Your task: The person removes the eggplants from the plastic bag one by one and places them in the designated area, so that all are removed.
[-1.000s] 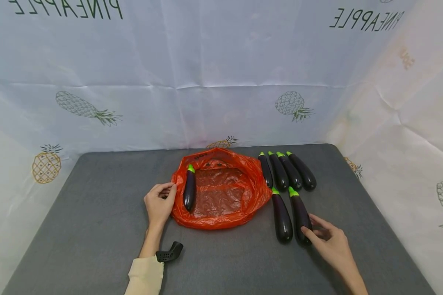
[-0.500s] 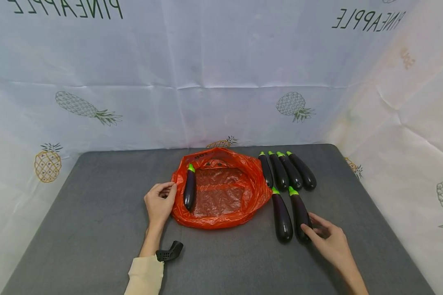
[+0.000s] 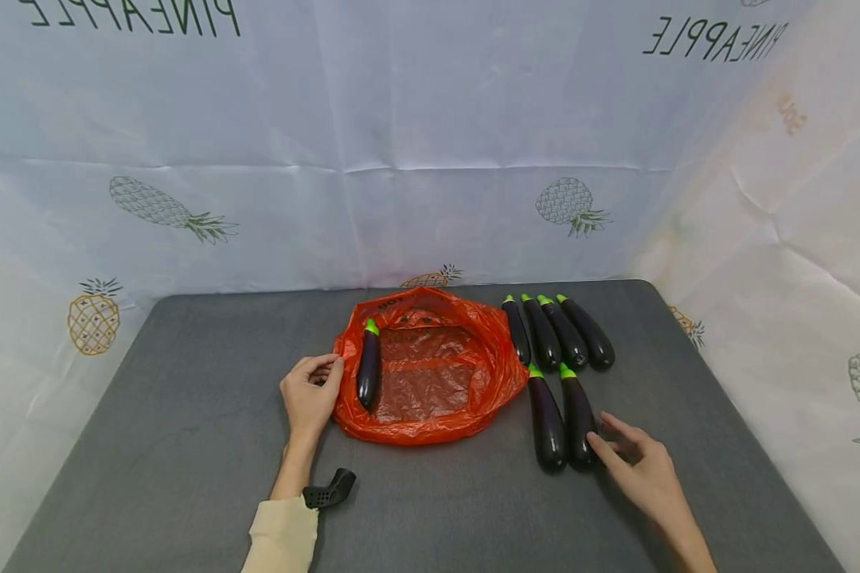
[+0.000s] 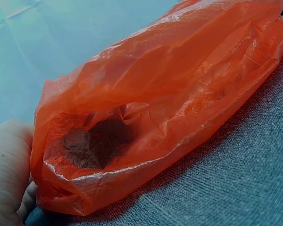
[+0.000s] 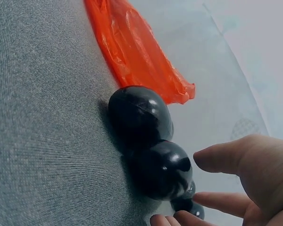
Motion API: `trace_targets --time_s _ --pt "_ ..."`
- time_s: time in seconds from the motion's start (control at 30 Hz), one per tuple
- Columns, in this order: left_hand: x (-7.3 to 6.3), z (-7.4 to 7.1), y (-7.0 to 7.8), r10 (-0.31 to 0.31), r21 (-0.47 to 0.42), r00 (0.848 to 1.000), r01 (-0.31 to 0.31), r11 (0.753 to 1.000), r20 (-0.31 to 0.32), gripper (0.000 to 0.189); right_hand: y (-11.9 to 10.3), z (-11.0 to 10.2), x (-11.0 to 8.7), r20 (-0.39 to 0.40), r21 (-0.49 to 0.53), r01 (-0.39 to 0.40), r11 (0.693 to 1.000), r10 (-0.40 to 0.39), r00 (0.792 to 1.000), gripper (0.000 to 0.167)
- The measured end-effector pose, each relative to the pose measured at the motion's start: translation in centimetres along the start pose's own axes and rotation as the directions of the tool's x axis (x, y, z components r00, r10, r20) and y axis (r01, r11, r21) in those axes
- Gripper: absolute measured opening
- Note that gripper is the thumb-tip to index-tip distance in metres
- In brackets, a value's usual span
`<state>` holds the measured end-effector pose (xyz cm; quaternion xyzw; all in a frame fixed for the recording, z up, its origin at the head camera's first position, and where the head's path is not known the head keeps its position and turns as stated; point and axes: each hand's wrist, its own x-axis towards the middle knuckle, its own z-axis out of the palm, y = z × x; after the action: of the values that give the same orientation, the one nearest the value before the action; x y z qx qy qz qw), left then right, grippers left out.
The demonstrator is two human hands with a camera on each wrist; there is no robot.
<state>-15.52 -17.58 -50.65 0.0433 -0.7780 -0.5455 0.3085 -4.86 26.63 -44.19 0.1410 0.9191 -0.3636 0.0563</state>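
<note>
A red plastic bag (image 3: 430,434) lies on the table with its mouth spread wide. One eggplant (image 3: 369,370) with a green cap rests inside, along the left wall. My left hand (image 3: 311,394) pinches the bag's left rim, thumb and fingers bent at its edge. To the right of the bag, two eggplants lie side by side: the left one (image 3: 547,426) and the right one (image 3: 579,422). My right hand (image 3: 638,461) is beside the right one, fingers loosely spread. In the right wrist view a gap shows between the thumb (image 5: 219,157) and that eggplant's rounded end (image 5: 162,172).
Behind the pair, several more eggplants (image 3: 562,333) lie in a row near the table's back edge, close to the bag. A white curtain (image 3: 430,95) with pineapple prints hangs behind the grey table (image 3: 186,446). A black device (image 3: 330,489) is on my left wrist.
The eggplant near my right hand has shifted slightly left, against its neighbour, and my right fingers have loosened from it. My left hand and the bag have stayed put.
</note>
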Motion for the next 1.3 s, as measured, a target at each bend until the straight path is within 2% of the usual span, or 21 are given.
trace_targets --time_s 0.3,0.5,0.67,0.77,0.87,0.93,1.13,1.3 --pt "-0.1 0.1 0.0 -0.007 -0.023 1.0 0.007 1.0 -0.003 0.006 0.0 0.2 0.1 0.002 0.014 0.0 1.0 -0.001 1.0 0.067" --pt "-0.2 0.2 0.1 0.012 0.002 1.0 -0.012 1.0 -0.025 0.004 -0.1 0.4 0.1 0.016 0.047 -0.002 0.999 0.001 1.0 0.061" --pt "-0.3 0.2 1.9 0.019 -0.003 0.999 -0.019 1.0 -0.035 0.004 -0.2 0.4 0.1 0.021 0.057 -0.003 0.998 0.002 1.0 0.058" --pt "-0.3 -0.1 3.4 0.008 -0.005 1.0 -0.008 1.0 -0.025 0.005 -0.2 0.4 0.1 0.024 0.048 -0.013 0.999 0.012 1.0 0.063" --pt "-0.4 -0.2 4.0 0.0 -0.005 1.0 0.0 1.0 -0.018 0.005 -0.2 0.5 0.1 0.029 0.046 -0.025 0.999 0.023 0.999 0.068" --pt "-0.4 -0.1 3.6 -0.001 -0.004 1.0 0.001 1.0 -0.021 0.005 -0.2 0.6 0.2 0.027 0.05 -0.028 0.998 0.027 0.999 0.071" --pt "-0.3 0.3 0.7 -0.002 0.008 0.999 0.002 1.0 -0.035 0.004 -0.2 0.5 0.3 0.017 0.064 -0.023 0.998 0.022 1.0 0.069" --pt "-0.2 0.2 0.0 -0.001 0.0 1.0 0.001 1.0 -0.018 0.004 -0.1 0.3 0.3 0.018 0.054 -0.014 0.998 0.013 1.0 0.068"
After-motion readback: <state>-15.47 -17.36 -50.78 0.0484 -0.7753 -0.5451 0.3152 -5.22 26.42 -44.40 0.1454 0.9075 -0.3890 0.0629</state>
